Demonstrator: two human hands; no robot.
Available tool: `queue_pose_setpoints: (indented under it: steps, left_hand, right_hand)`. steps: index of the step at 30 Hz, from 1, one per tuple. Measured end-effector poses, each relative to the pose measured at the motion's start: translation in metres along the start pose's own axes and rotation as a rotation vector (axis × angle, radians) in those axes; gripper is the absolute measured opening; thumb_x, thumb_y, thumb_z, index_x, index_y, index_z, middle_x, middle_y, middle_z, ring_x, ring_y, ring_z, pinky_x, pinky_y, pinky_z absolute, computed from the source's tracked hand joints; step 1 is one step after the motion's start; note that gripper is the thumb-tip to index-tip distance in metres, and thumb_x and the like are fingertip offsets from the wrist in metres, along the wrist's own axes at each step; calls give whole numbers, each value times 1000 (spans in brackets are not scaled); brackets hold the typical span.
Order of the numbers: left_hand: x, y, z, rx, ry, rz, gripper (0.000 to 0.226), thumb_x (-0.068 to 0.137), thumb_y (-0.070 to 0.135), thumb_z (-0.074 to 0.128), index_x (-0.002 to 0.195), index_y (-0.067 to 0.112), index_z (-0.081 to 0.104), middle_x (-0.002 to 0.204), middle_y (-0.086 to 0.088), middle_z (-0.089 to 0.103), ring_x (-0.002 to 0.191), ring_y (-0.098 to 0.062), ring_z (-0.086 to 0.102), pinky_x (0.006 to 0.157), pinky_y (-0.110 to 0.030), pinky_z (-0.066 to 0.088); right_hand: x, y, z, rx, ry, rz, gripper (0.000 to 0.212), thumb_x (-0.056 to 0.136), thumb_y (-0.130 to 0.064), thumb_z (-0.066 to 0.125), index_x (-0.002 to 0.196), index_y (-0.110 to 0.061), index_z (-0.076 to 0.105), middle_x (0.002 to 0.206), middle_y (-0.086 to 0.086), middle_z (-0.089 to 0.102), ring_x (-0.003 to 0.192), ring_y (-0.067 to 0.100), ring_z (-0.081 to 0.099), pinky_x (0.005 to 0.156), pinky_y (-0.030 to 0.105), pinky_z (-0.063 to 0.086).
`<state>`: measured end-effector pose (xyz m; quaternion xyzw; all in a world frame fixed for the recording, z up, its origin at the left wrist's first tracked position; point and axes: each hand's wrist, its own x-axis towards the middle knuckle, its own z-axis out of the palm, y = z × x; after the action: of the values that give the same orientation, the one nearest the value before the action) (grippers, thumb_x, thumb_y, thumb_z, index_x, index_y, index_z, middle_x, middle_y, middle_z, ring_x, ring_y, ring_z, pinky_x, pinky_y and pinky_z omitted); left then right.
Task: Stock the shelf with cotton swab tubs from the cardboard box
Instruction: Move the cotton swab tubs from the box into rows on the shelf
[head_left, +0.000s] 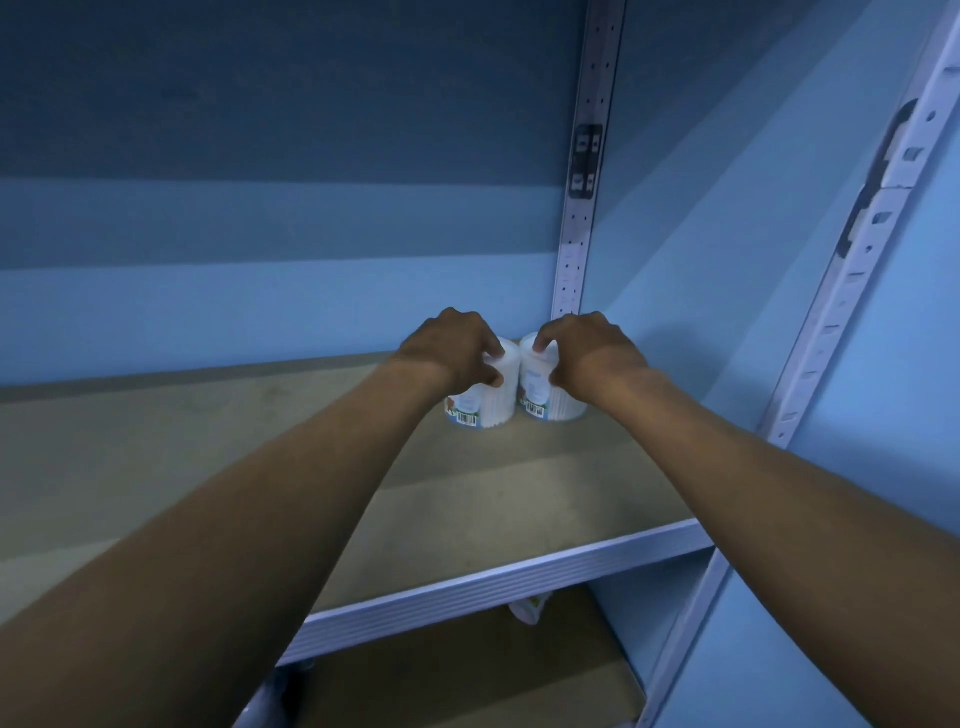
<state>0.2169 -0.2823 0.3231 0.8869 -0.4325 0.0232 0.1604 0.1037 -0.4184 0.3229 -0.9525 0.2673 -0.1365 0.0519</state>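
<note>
The blue back wall (260, 182) fills most of what I can see, with a side panel (753, 260) closing in on the right. Two perforated metal uprights stand there: the rear upright (582, 208) in the far corner and the front upright (852, 270) slanting up near the right edge. The shelf (156, 457) is a broad brownish board with a pale ribbed front lip (519, 577); much bare board lies open to the left and in front of the tubs, while to the right they sit close to the side panel and behind them the back wall is near.

Below, a lower shelf (467, 675) shows only in part; something pale pokes out just under the lip, too cut off to name.

Both bare forearms reach in from the bottom corners, converging toward the far right corner. The left hand (452, 353) is curled over the top of the left tub (488, 400), fingers and thumb gripping its upper part. The right hand (582, 353) grips the right tub (545, 395) the same way, from above. The two white tubs stand upright on the board, side by side and touching or very nearly so, barcodes facing out low on their labels. The label print is too small to read, and the hands hide the lids.
</note>
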Motion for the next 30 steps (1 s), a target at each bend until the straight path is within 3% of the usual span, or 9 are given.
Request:
queue_pose_setpoints:
  steps: [9, 16, 30]
  left_hand:
    - [50, -4, 14, -3, 44, 14, 47, 82, 38, 77, 126, 24, 67, 128, -3, 65, 112, -23, 62, 96, -35, 50]
    - [77, -9, 19, -6, 82, 17, 46, 82, 40, 76, 126, 27, 68, 130, 2, 65, 122, -19, 57, 98, -29, 43]
    - [120, -10, 29, 80, 106, 16, 48, 85, 44, 73, 128, 27, 65, 133, 0, 62, 122, -24, 54, 96, -32, 43]
  right_hand:
    - [47, 18, 21, 4, 104, -68, 42, 90, -2, 62, 125, -26, 65, 132, 9, 56, 120, 33, 54, 93, 32, 42]
    - [81, 32, 33, 0, 160, -112, 38, 87, -3, 66, 118, -25, 69, 130, 8, 60, 122, 31, 53, 95, 31, 42]
    - [131, 38, 49, -44, 194, -118, 38, 85, -6, 72, 117, -27, 70, 127, 10, 61, 115, 32, 58, 95, 34, 46]
